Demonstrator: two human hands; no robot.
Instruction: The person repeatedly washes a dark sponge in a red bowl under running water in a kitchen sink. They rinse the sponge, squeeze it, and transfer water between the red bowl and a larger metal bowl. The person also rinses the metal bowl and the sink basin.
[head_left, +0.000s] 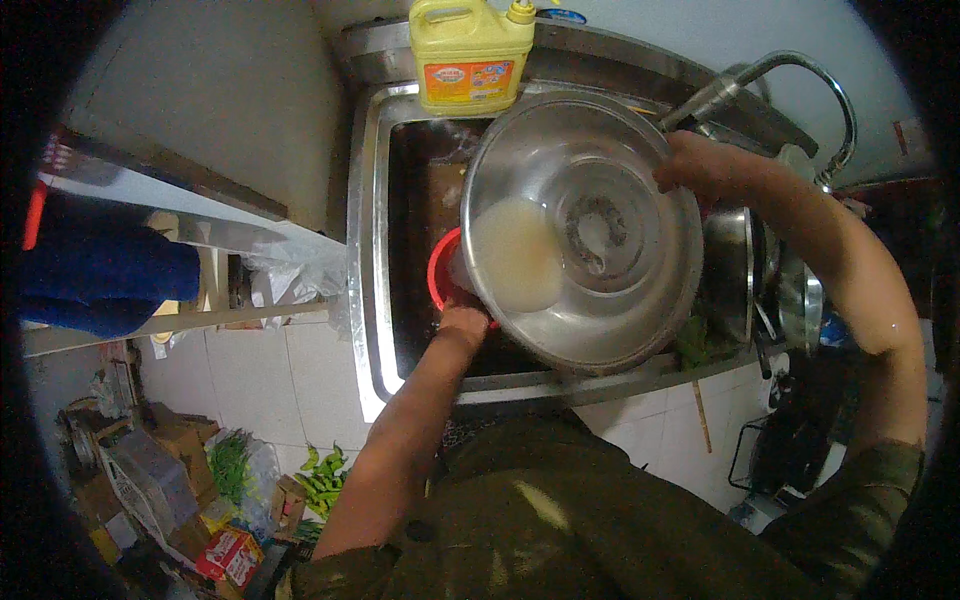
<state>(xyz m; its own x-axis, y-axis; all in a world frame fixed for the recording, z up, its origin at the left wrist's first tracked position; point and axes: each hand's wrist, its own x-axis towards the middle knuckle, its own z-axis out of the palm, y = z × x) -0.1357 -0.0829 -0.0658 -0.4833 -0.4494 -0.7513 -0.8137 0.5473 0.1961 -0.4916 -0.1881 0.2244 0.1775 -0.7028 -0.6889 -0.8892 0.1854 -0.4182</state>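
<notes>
A large stainless steel basin (622, 300) is tilted to the left over the sink (369, 300), with cloudy pale liquid (517, 259) gathered at its lower left side. My right hand (686, 169) grips the basin's upper right rim. Beneath the basin's left edge, a red plastic container (436, 270) shows only in part, down in the sink. My left hand (463, 322) is at the near side of that red container, close under the basin; its fingers are mostly hidden, so what they grip cannot be told.
A yellow jug (469, 45) stands on the sink's back edge. A curved metal faucet (844, 112) rises behind my right forearm. Metal pots (731, 262) stand to the right. Green peppers (324, 480) and cardboard boxes (176, 450) are on the floor at lower left.
</notes>
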